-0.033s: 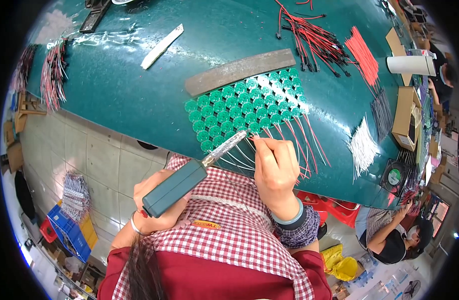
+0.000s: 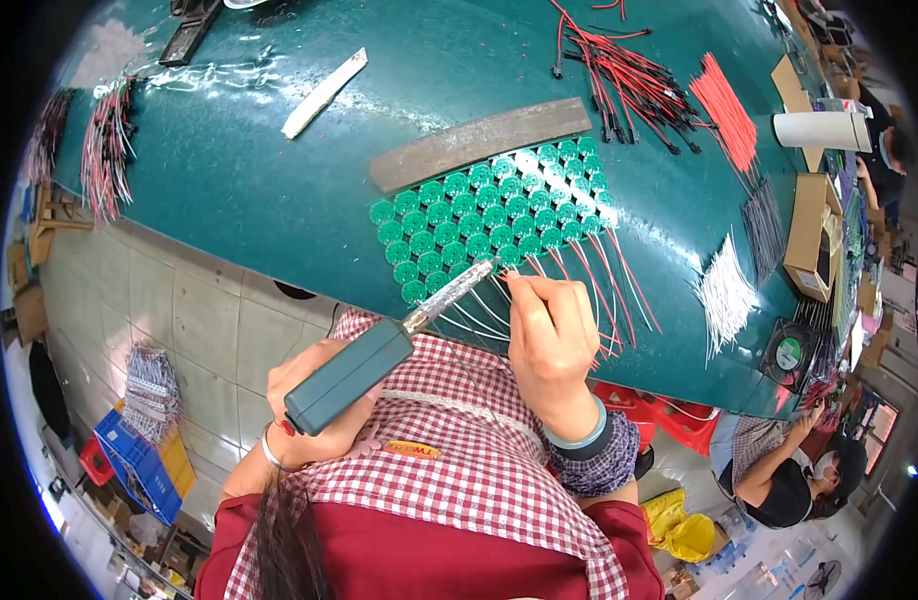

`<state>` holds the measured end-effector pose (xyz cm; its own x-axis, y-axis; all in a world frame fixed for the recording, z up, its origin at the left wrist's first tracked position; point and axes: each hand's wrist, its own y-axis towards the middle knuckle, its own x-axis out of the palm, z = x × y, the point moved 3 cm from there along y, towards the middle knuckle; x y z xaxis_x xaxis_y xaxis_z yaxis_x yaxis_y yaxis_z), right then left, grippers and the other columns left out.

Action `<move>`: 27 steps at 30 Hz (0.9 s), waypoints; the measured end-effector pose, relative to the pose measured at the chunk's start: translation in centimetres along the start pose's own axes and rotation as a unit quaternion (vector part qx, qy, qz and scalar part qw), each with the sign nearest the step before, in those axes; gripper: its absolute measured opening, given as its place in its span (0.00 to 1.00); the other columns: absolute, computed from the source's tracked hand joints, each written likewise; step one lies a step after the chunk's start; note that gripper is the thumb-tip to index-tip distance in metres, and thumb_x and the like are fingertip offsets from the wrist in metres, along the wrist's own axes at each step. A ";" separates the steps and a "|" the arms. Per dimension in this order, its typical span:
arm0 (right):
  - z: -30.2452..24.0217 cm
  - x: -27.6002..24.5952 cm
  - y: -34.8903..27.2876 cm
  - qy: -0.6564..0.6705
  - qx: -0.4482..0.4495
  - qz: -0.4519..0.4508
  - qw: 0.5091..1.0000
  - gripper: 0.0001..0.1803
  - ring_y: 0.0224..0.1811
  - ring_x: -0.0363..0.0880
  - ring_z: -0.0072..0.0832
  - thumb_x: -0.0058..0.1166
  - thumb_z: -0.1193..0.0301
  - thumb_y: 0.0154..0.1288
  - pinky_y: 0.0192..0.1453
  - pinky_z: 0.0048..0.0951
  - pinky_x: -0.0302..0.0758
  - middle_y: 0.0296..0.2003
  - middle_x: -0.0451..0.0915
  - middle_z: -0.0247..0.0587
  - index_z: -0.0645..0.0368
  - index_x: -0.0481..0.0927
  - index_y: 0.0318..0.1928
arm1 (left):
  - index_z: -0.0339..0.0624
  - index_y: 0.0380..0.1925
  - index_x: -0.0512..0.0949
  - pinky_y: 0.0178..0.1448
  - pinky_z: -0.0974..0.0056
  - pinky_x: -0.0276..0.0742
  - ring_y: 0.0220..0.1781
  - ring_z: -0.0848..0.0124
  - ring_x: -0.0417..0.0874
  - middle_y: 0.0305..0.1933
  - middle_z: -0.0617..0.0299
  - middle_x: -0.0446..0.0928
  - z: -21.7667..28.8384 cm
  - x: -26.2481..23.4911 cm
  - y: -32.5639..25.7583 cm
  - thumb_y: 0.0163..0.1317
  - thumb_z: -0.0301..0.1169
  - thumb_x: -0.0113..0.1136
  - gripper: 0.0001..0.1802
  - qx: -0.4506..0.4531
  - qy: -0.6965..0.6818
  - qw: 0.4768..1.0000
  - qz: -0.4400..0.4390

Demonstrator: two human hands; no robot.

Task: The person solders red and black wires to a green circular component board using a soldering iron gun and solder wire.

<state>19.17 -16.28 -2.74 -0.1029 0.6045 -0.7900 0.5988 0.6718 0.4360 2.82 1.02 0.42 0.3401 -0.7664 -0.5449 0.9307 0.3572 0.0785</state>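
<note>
My left hand [image 2: 344, 428] is closed around the dark green handle of a soldering iron [image 2: 357, 372]. The iron's metal tip points up and right, meeting the lower edge of a panel of round green circuit boards [image 2: 443, 234]. Just right of the tip, my right hand [image 2: 551, 335] pinches a thin red wire [image 2: 507, 274] against that edge; the fingers hide most of it. Red and white wires [image 2: 601, 290] trail from the panel's near edge on both sides of my right hand. A flat grey-brown bar [image 2: 484, 140] lies along the panel's far edge.
Red wires with black connectors [image 2: 629, 75] lie at the far right, near bundles of red [image 2: 726, 112], black [image 2: 763, 228] and white wires [image 2: 727, 295]. A cardboard box [image 2: 812, 238] and small fan [image 2: 787, 352] line the right edge. Another person [image 2: 794, 470] works at lower right.
</note>
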 end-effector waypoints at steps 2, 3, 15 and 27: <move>0.0 0.0 0.0 -0.003 0.000 -0.003 1.000 0.17 0.34 0.77 0.36 0.61 0.84 0.49 0.33 0.31 0.75 0.34 0.78 0.42 0.66 0.83 0.43 | 0.35 0.32 0.83 0.31 0.64 0.80 0.29 0.62 0.84 0.35 0.55 0.81 -0.1 0.0 -0.2 0.45 0.21 0.70 0.11 -0.004 -0.004 1.000 0.006; 0.0 0.0 0.0 -0.003 0.000 -0.003 1.000 0.17 0.34 0.77 0.36 0.61 0.84 0.49 0.33 0.31 0.75 0.34 0.78 0.42 0.66 0.83 0.43 | 0.35 0.32 0.83 0.31 0.64 0.80 0.29 0.62 0.84 0.35 0.55 0.81 -0.1 0.0 -0.2 0.45 0.21 0.70 0.11 -0.004 -0.004 1.000 0.006; -1.3 -0.1 0.1 0.032 -0.033 0.029 0.999 0.18 0.34 0.78 0.36 0.62 0.85 0.47 0.33 0.31 0.76 0.35 0.80 0.43 0.68 0.83 0.43 | 0.34 0.33 0.83 0.32 0.64 0.81 0.31 0.62 0.85 0.36 0.54 0.81 -0.3 -0.3 -1.0 0.45 0.20 0.71 0.12 -0.010 0.005 1.000 0.019; -1.3 0.5 0.0 0.011 -0.022 0.002 1.000 0.15 0.33 0.77 0.36 0.60 0.84 0.51 0.32 0.31 0.75 0.35 0.79 0.42 0.66 0.82 0.43 | 0.30 0.37 0.81 0.31 0.63 0.73 0.27 0.61 0.79 0.30 0.51 0.78 -0.9 -0.3 -1.8 0.49 0.20 0.66 0.13 -0.034 -0.058 0.998 0.017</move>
<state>18.07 -15.42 -2.61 -0.1184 0.6156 -0.7791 0.5630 0.6879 0.4581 0.94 1.12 -0.34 0.3885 -0.8086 -0.4418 0.9085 0.4163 0.0370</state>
